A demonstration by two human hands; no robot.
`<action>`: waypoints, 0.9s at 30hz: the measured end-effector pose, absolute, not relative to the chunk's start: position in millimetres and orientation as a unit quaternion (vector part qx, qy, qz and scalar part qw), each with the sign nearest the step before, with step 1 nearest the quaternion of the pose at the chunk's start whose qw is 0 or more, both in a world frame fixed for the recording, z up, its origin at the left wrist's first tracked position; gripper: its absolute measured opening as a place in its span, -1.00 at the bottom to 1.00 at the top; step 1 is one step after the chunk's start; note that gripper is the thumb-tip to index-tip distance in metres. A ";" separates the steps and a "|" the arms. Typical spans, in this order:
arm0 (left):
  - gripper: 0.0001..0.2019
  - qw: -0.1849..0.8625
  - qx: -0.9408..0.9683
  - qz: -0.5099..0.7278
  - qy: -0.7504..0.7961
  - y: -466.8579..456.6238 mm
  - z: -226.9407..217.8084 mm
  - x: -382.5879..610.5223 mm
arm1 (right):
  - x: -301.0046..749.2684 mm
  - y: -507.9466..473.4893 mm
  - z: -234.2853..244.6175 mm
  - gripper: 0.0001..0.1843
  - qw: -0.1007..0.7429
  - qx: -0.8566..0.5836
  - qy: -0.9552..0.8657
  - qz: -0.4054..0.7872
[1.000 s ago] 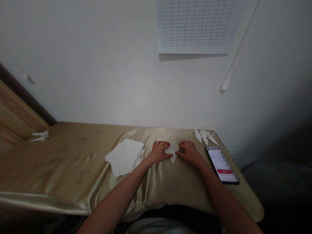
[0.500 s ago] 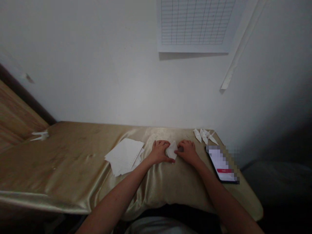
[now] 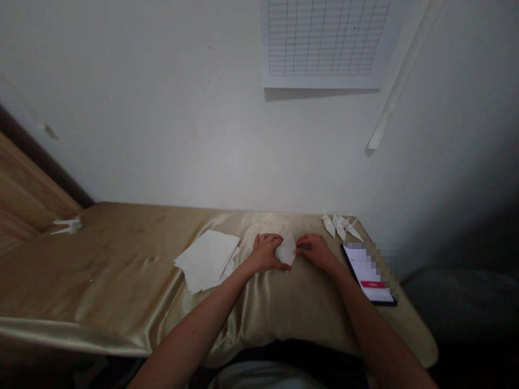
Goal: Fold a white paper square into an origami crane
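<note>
Two bare hands meet over a small piece of folded white paper (image 3: 287, 252) on a surface covered with a shiny gold cloth (image 3: 121, 259), close to the person's body. The left hand (image 3: 268, 254) is half open in a C shape, holding the paper between its thumb at the bottom corner and its fingers along the upper left. The right hand (image 3: 315, 252) is loosely curled, fingertips at the paper's right edge; whether they pinch it cannot be told. Left of the hands lies an uneven stack of white sheets (image 3: 208, 260). Beyond the right hand, near the wall (image 3: 162, 108), a few folded paper figures (image 3: 339, 227) with pointed ends sit close together. Nearer the person on that side lies a phone (image 3: 367, 275), its screen lit and partly blurred out. A sheet printed with a grid (image 3: 324, 43) hangs on the wall above.
</note>
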State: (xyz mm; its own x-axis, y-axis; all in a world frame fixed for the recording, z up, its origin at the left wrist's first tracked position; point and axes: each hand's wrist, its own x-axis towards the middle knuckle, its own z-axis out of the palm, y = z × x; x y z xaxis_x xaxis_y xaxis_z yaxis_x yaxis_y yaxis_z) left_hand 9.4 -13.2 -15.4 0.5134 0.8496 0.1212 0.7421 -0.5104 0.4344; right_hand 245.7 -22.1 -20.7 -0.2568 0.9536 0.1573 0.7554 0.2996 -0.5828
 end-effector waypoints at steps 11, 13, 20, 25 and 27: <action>-0.17 0.173 0.856 0.176 0.454 -13.5 -15.5 8.5 | 234.4 -25.6 -19.2 -0.85 0.237 -0.597 -0.752 0.151; -0.17 0.171 0.857 0.178 0.453 -13.3 -15.9 8.5 | 232.3 -27.4 -18.0 -0.85 0.226 -0.604 -0.752 0.140; -0.24 0.164 0.855 0.178 0.459 -16.1 -13.5 9.3 | 225.6 -30.5 -16.6 -0.88 0.191 -0.601 -0.771 0.089; -0.58 0.175 0.829 0.225 0.481 -16.8 -14.6 13.4 | 224.8 -28.9 -18.6 -0.92 0.189 -0.596 -0.778 0.061; -0.65 0.180 0.814 0.270 0.482 -15.5 -14.7 16.0 | 224.8 -29.0 -18.3 -0.92 0.191 -0.589 -0.784 0.056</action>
